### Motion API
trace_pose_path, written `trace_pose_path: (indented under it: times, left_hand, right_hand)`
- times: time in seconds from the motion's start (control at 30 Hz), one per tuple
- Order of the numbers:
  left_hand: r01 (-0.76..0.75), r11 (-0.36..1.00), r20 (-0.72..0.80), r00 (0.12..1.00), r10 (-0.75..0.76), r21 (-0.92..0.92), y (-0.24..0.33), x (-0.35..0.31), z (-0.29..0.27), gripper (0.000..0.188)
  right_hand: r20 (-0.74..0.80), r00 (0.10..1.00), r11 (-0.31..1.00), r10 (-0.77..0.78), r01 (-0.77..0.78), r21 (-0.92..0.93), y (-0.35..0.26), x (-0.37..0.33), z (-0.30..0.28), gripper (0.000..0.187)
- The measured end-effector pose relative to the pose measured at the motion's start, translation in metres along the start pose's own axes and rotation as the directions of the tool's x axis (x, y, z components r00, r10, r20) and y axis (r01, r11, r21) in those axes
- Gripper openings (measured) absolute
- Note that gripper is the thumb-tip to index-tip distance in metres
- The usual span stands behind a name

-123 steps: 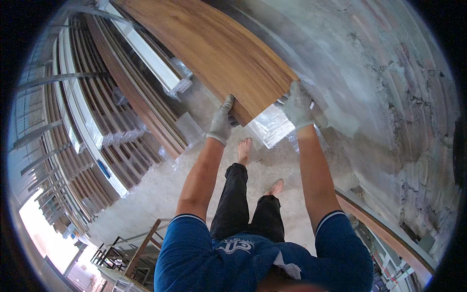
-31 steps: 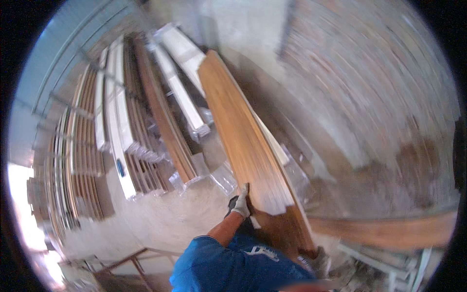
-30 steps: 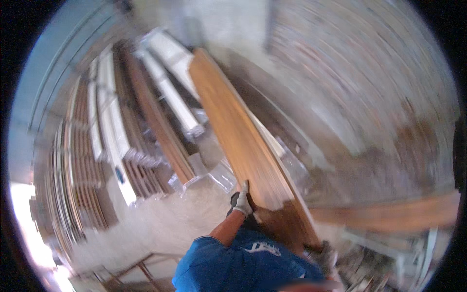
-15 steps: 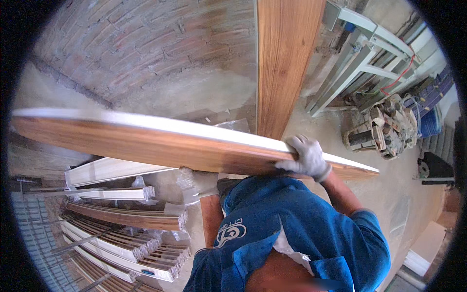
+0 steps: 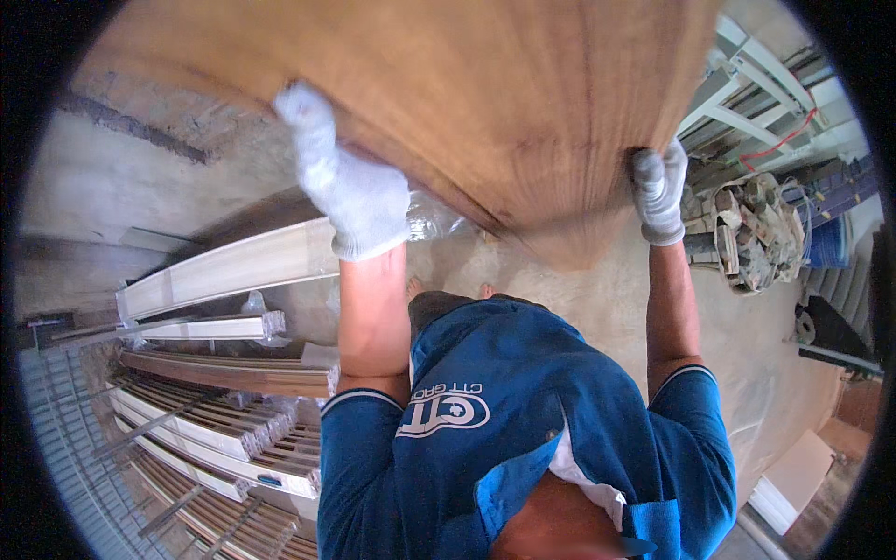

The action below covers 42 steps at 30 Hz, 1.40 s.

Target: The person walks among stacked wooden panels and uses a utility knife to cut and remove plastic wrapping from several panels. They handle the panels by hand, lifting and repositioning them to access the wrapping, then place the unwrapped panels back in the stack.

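A broad wood-grain board takes up the top of the view, standing up in front of me and partly blurred by motion. Its left edge is in my gloved left hand, with the fingers closed around it. My right hand, in a white glove too, grips the opposite edge lower down. Both arms reach forward from my blue shirt. The board's upper end runs out of view, and most of what stands behind it is hidden.
Long wrapped panels and several stacks of strips lie on racks at the left. To the right are a sack of rubble, a blue bucket, pale metal frames and a white box.
The board has swung from lying crosswise with its white edge up to standing with its brown face toward me. My left hand has come into view; the right has moved forward.
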State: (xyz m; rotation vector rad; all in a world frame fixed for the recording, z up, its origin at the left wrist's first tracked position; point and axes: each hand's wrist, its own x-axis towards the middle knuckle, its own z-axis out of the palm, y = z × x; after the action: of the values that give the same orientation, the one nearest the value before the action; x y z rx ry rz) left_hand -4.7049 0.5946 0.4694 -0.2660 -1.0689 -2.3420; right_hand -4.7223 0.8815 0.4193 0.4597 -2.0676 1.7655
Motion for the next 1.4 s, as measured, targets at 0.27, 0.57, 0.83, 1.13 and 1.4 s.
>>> trace_pose_path:
  times: [0.27,0.57,0.83,1.13,1.4]
  left_hand:
    - [-0.06,0.992,-0.028,0.998,0.057,-0.11,-0.005,0.008,0.06,0.059]
    - [-0.184,0.98,0.105,0.976,0.192,-0.081,-0.034,0.007,0.088,0.042]
    - [-0.077,0.994,0.227,0.97,0.091,-0.072,-0.021,0.019,0.127,0.04]
    - [-0.195,0.981,0.239,0.952,0.194,-0.018,-0.043,0.034,0.149,0.037]
    - [-0.13,0.991,0.361,0.925,0.116,0.013,-0.057,0.046,0.153,0.034]
  right_hand:
    - [-0.175,0.97,0.967,-0.167,0.126,-0.221,0.063,0.019,-0.033,0.055]
    - [-0.253,0.961,0.993,-0.114,0.108,-0.038,0.101,0.04,-0.078,0.063]
    - [-0.356,0.934,0.99,-0.016,0.065,0.127,0.061,0.058,-0.072,0.063]
    - [-0.461,0.882,0.988,-0.1,0.144,0.062,0.073,0.068,-0.077,0.067]
    - [-0.517,0.835,0.981,-0.185,0.187,-0.05,0.1,0.08,-0.083,0.059]
